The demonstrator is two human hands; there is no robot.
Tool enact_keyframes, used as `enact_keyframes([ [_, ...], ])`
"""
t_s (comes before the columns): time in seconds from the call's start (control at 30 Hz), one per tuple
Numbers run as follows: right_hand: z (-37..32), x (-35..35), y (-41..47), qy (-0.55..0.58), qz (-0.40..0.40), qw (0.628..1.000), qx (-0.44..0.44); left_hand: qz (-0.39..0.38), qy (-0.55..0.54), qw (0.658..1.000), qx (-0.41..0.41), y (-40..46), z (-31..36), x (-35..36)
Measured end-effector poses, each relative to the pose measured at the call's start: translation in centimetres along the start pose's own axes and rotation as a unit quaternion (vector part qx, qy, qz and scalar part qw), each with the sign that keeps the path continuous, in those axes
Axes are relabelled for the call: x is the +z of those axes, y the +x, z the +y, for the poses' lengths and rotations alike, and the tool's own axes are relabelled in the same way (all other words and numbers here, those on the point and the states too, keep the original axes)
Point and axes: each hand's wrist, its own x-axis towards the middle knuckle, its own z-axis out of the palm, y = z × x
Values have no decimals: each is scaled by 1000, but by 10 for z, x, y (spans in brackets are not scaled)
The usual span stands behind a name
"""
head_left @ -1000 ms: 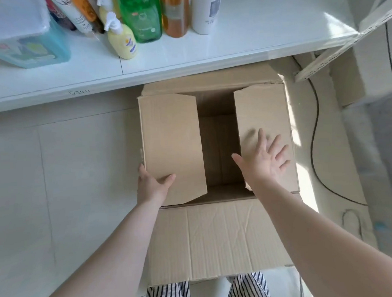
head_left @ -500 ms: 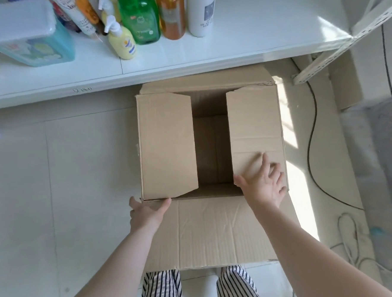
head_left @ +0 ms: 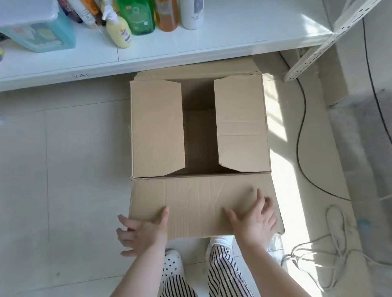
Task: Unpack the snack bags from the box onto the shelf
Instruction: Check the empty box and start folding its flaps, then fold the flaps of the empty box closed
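Note:
A brown cardboard box [head_left: 156, 127] stands on the tiled floor in front of a low white shelf [head_left: 241, 31]. Its left and right flaps lie folded inward, with a dark gap [head_left: 200, 137] between them showing only bare cardboard inside. No snack bag is visible. The near flap [head_left: 197, 202] lies open toward me. My left hand [head_left: 141, 233] is at that flap's near left corner, thumb on top and fingers spread beside the edge. My right hand [head_left: 254, 220] rests flat on the flap's right part with its fingers spread.
Several bottles [head_left: 137, 14] and a blue container [head_left: 35, 32] stand on the shelf's left half. A perforated metal upright [head_left: 333, 32] slants at the right. Black and white cables [head_left: 302, 132] lie on the floor right of the box. My feet [head_left: 173, 261] are just below the flap.
Both hands have drawn back from the side flaps to the near flap. The side flaps now lie flatter over the opening.

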Motion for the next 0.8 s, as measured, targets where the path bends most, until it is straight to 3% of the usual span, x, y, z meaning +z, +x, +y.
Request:
enact_keyframes([
  [0.17, 25, 14, -6, 86, 46, 990, 99, -27, -89, 989, -115, -3, -21, 8],
  [0.23, 32, 21, -10, 168, 49, 973, 153, -80, -202, 960, -179, -6, -30, 13],
  [0.3, 34, 25, -16, 313, 62, 930, 183, -165, -318, 912, -199, -14, -38, 13],
  [0.33, 32, 25, -20, 390, 71, 896, 199, -199, -349, 896, -191, -19, -40, 11],
  [0.4, 28, 21, -28, 477, 87, 841, 239, -216, -353, 897, -157, -29, -43, 2],
  [0.47, 26, 14, -32, 513, 100, 814, 255, -205, -360, 903, -111, -31, -43, -5],
  [0.63, 8, -13, -33, 552, 81, 800, 223, -202, -403, 892, -35, -40, -28, -30],
  [0.8, -33, -48, -29, 610, 39, 759, 226, -193, -427, 883, -20, -49, 19, -54],
])
